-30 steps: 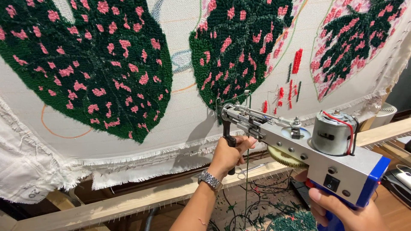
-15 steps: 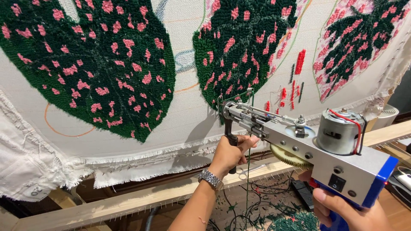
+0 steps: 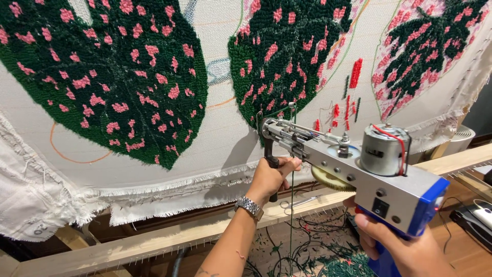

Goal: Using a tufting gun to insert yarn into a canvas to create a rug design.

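Note:
I hold a silver tufting gun with a blue rear grip and a grey motor on top. My left hand, with a metal watch on the wrist, is closed round its black front handle. My right hand grips the blue handle at the lower right. The gun's needle end touches the white backing cloth at the lower tip of the middle green-and-pink tufted leaf. A green yarn strand hangs down from the gun.
A big green-and-pink leaf fills the left, a pink-and-green one the upper right. Short red and green tufted strokes lie between leaves. The wooden frame bar runs below the frayed cloth edge. Yarn scraps and scissors lie on the floor.
The gun and both hands have shifted slightly to the right and down along the cloth, still at the middle leaf's lower tip.

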